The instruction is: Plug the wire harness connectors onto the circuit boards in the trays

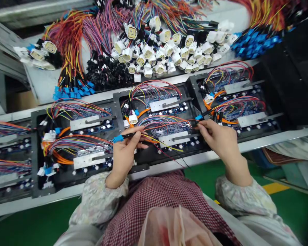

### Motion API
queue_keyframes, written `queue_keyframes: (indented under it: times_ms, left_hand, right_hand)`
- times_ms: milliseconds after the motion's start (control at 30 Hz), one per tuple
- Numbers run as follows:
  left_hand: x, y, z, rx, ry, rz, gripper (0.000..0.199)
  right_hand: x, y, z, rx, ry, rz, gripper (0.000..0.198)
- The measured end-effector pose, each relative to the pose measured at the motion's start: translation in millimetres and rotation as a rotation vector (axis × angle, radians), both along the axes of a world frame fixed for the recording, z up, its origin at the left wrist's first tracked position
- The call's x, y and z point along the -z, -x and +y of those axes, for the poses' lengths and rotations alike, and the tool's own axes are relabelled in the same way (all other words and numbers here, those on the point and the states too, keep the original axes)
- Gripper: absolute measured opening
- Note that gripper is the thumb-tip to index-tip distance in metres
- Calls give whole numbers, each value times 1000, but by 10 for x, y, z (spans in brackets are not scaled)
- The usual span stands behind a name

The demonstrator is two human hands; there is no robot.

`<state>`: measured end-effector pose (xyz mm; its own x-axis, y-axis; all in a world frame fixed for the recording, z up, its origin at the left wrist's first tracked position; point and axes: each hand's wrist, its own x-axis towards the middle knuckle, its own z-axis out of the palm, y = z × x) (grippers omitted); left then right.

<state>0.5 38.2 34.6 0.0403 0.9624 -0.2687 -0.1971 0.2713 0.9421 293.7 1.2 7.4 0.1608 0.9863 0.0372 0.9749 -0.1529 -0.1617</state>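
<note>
My left hand (127, 150) is closed around a wire harness, with its blue connector (118, 138) sticking out on the left between thumb and fingers. Loose yellow, red and black wires (166, 145) trail from it to the right, over the front circuit board. My right hand (217, 136) pinches the end of a red-orange wire that stretches across from the left hand. Under both hands lies a blue circuit board (179, 128) with a silver metal plate (174, 139) and a bundle of coloured wires. A second blue connector (199, 117) shows just above the right fingertips.
Black trays (34, 136) holding several wired boards line the bench. Behind them lie heaped white connectors (159, 54), black connectors (105, 68) and blue connectors (256, 42) with coloured wires. A black panel (292, 71) stands at right. The bench's metal edge (248, 145) runs along the front.
</note>
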Motion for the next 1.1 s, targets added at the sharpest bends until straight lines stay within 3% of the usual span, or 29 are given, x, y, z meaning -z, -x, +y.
queue_keyframes:
  times_ms: [500,633,700,800,833,900,1000,1100]
  left_hand:
    - [48,12,-17,48,-104,-5,18]
    - [47,20,-22,68,-136,-1,18]
    - [46,19,-17,64,-145,7,18]
    - [38,22,4,54,-157,-6,16]
    - [33,27,12,52,-159,-9,15]
    - [22,40,25,45,-156,-5,15]
    - [15,61,30,36,-135,-7,13]
    - [26,72,16,53,-94,-6,14]
  right_hand:
    - [-3,-59,29,-43,-12,24,37]
    - [-182,81,-68,-44,-164,110,32]
    - [-269,234,-163,-158,-174,258,29]
    - [-303,414,-279,-456,29,370,25]
    - [-292,423,-294,-493,68,350,29]
    - [-261,346,-280,-391,0,254,38]
    - [-224,100,-193,-71,-219,110,36]
    - [-176,-57,-104,-50,-171,72,31]
